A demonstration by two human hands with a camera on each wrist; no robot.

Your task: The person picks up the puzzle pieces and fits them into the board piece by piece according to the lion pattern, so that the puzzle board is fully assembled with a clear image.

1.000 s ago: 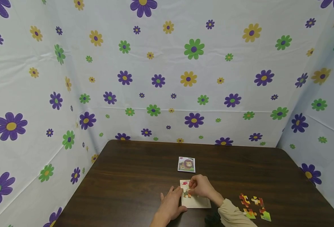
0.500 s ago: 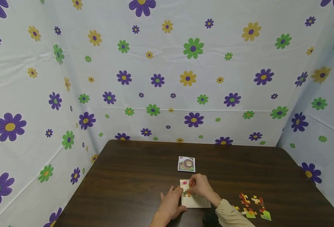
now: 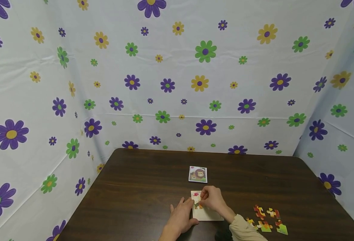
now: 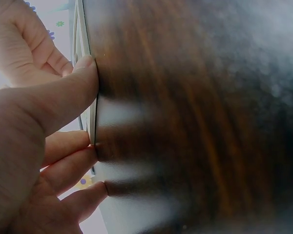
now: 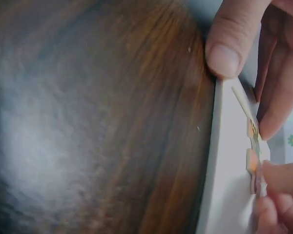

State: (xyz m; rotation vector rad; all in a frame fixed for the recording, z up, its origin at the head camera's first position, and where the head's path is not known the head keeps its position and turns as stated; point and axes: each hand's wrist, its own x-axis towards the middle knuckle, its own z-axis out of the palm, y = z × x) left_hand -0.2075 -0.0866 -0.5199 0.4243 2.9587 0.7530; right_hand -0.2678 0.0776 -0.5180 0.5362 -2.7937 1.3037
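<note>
A pale puzzle board (image 3: 208,216) lies on the dark wooden table, with a few joined colourful puzzle pieces (image 3: 198,206) on its left part. My left hand (image 3: 180,217) rests at the board's left side, fingers fairly straight, with the thumb (image 4: 85,73) against its edge. Over the board, my right hand (image 3: 213,198) has thumb and fingers pinched together on a small puzzle piece (image 5: 257,181), mostly hidden by the fingers. In the right wrist view, that piece sits right against orange-printed pieces (image 5: 251,158) on the board.
Several loose puzzle pieces (image 3: 265,226) lie on the table to the right, by the right sleeve (image 3: 244,229). A square card with a lion picture (image 3: 198,174) lies beyond the board. A flower-printed cloth (image 3: 177,100) hangs around the table (image 3: 134,187).
The right hand stays at the same spot on the board with only slight movement. Its sleeve has drawn slightly left, baring another loose piece. The left hand has not moved.
</note>
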